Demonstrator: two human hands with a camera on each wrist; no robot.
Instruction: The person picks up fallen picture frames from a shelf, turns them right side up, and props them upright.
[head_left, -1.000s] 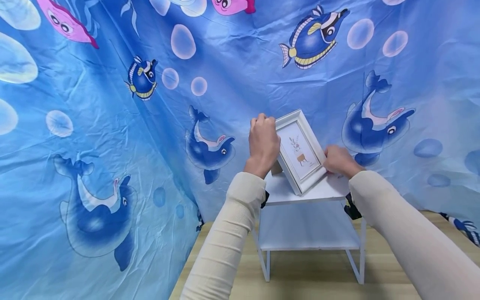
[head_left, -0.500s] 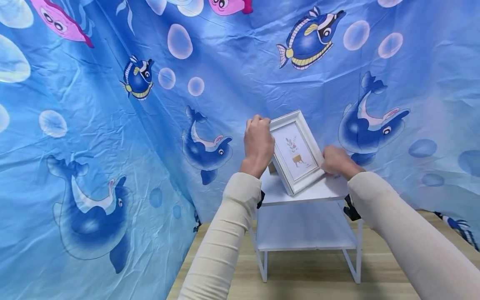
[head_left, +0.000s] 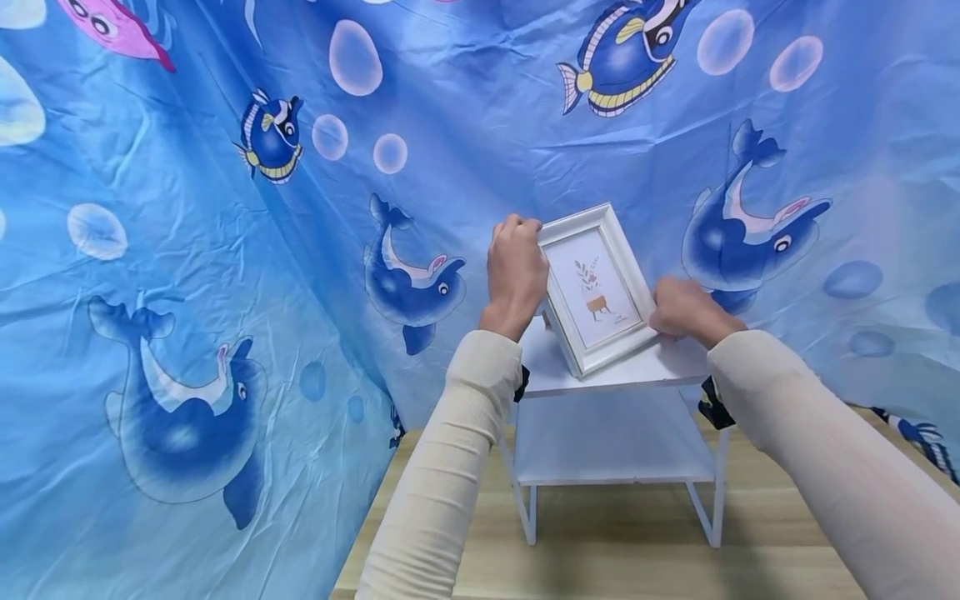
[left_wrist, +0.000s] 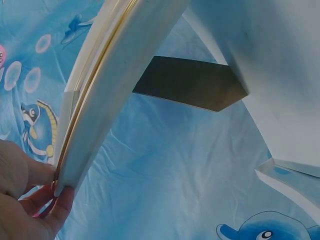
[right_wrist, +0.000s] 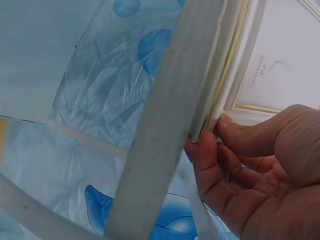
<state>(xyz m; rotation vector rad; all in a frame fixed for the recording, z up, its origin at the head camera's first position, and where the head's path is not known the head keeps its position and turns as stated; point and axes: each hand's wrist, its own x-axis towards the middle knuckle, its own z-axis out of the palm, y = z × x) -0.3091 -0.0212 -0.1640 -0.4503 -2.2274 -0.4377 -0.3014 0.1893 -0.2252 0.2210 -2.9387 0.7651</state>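
Observation:
A white picture frame [head_left: 590, 292] with a plant print in it leans tilted on one corner, close over the white table top [head_left: 542, 362]. My left hand [head_left: 515, 271] grips its upper left side. In the left wrist view, thumb and fingers pinch the end of the frame's edge [left_wrist: 105, 100], and a brown support flap [left_wrist: 190, 82] sticks out behind. My right hand [head_left: 690, 310] holds the lower right corner. Seen from the right wrist, the thumb [right_wrist: 250, 132] lies on the front of the moulding and the fingers curl behind it.
The small white table has a lower shelf [head_left: 615, 446] and metal legs [head_left: 531, 517] on a wood-look floor [head_left: 600, 571]. A blue sea-print cloth [head_left: 300, 275] hangs behind and on the left, close to the table.
The head view has tipped down slightly. The picture frame has swung a little, its lower corner shifting left and its face turning more toward the head camera. Both hands keep their hold.

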